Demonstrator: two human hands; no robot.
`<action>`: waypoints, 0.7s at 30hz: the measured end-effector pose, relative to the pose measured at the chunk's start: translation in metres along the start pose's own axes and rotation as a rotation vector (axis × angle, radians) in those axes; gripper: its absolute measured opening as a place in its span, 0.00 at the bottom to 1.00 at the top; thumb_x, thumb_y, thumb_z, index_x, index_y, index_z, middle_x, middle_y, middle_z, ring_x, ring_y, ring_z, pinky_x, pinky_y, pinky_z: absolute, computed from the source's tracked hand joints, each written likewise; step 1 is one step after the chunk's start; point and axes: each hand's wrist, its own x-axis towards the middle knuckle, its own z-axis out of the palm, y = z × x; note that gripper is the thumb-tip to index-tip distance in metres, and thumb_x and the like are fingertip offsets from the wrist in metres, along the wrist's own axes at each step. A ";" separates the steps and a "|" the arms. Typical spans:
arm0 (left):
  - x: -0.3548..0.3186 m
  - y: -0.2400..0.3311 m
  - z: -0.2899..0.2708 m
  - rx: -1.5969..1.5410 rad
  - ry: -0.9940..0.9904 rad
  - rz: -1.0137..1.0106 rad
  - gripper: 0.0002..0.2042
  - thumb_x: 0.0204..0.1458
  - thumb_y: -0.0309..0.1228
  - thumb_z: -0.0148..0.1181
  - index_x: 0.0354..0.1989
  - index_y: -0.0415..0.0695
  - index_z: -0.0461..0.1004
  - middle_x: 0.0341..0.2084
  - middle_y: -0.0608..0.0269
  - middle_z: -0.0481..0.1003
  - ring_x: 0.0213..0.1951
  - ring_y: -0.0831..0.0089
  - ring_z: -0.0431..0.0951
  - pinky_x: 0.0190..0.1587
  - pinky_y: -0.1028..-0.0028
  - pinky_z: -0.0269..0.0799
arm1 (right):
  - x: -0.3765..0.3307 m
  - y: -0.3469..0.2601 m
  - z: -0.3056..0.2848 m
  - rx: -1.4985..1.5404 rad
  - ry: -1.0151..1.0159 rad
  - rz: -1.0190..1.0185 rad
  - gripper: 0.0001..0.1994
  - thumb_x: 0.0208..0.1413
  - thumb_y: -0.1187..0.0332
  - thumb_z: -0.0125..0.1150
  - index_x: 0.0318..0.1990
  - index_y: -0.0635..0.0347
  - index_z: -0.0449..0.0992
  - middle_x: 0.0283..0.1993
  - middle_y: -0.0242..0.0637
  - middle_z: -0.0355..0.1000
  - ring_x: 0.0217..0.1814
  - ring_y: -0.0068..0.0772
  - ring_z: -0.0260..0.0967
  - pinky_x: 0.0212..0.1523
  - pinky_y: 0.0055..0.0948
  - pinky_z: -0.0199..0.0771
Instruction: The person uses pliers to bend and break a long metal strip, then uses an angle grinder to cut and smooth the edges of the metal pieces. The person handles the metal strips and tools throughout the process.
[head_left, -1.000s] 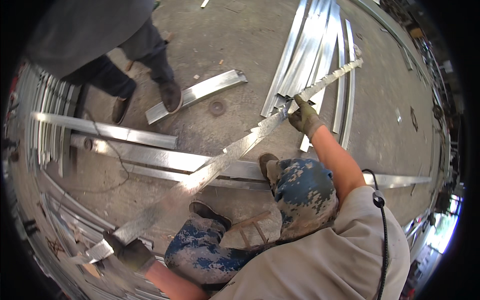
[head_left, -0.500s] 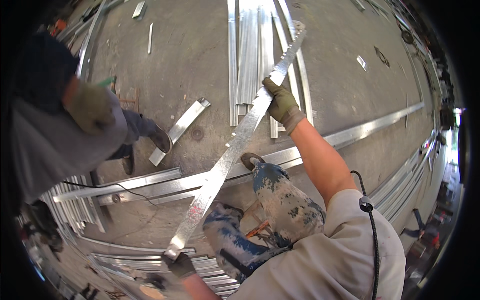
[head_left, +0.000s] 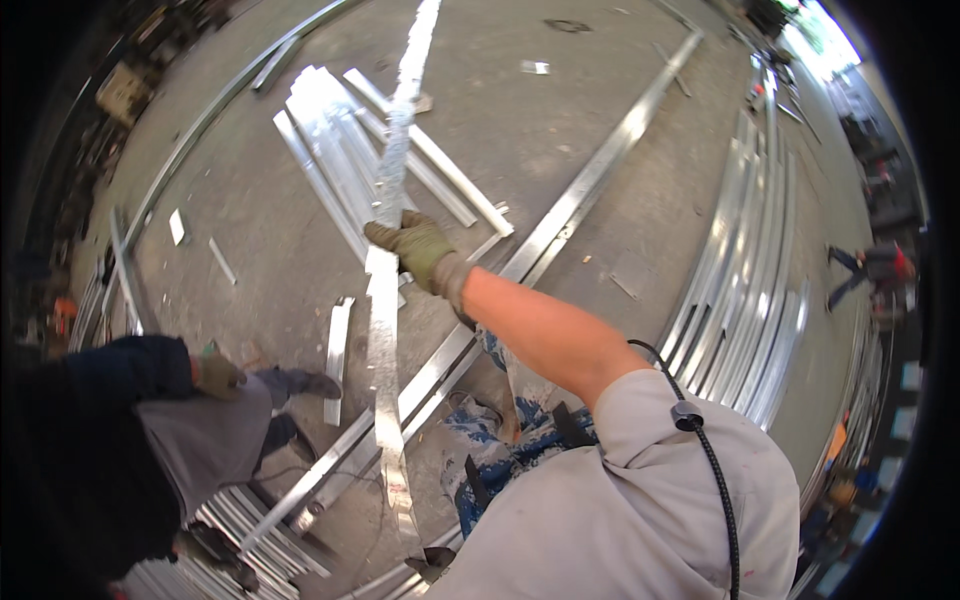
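A long, shiny sheet-metal strip (head_left: pixel 386 340) with a jagged edge runs from the top of the view down to my lap. My right hand (head_left: pixel 420 248), in an olive work glove, is closed round it near the middle, with the arm stretched forward. At the strip's lower end is my left hand (head_left: pixel 432 562) in a dark glove, closed on that end; my shirt hides most of it. Beneath the strip, a long metal channel (head_left: pixel 440 362) lies slantwise on the floor by my feet. A short metal piece (head_left: pixel 338 360) lies left of the strip.
Several metal profiles (head_left: pixel 325 140) lie ahead on the concrete floor, with a long stack of profiles (head_left: pixel 735 280) to the right. A co-worker's gloved hand (head_left: pixel 218 375) shows at the left. More profiles (head_left: pixel 265 535) lie lower left. Another person (head_left: pixel 880 270) stands far right.
My view has turned to the right, and the strip now stands more upright before me. Both hands have stayed on it. The co-worker appears lower in the view.
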 end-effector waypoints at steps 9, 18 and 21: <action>-0.024 -0.063 0.179 0.487 -0.362 -0.097 0.21 0.57 0.47 0.70 0.48 0.42 0.82 0.47 0.66 0.83 0.45 0.75 0.80 0.50 0.79 0.75 | -0.058 -0.091 -0.018 -0.117 0.121 -0.323 0.14 0.56 0.66 0.76 0.43 0.64 0.81 0.32 0.35 0.79 0.27 0.25 0.75 0.25 0.32 0.77; -0.116 -0.239 0.286 0.650 -0.587 -0.063 0.20 0.59 0.47 0.69 0.48 0.41 0.82 0.48 0.65 0.83 0.45 0.75 0.80 0.50 0.78 0.74 | -0.014 -0.201 -0.133 0.008 0.154 -0.429 0.11 0.56 0.64 0.76 0.40 0.59 0.82 0.33 0.29 0.79 0.31 0.22 0.73 0.32 0.31 0.76; -0.163 -0.330 0.308 0.720 -0.629 -0.075 0.20 0.59 0.47 0.68 0.48 0.41 0.82 0.48 0.65 0.83 0.45 0.74 0.81 0.51 0.78 0.74 | -0.003 -0.267 -0.182 0.041 0.119 -0.410 0.11 0.56 0.63 0.76 0.39 0.59 0.82 0.31 0.30 0.79 0.29 0.23 0.73 0.31 0.32 0.77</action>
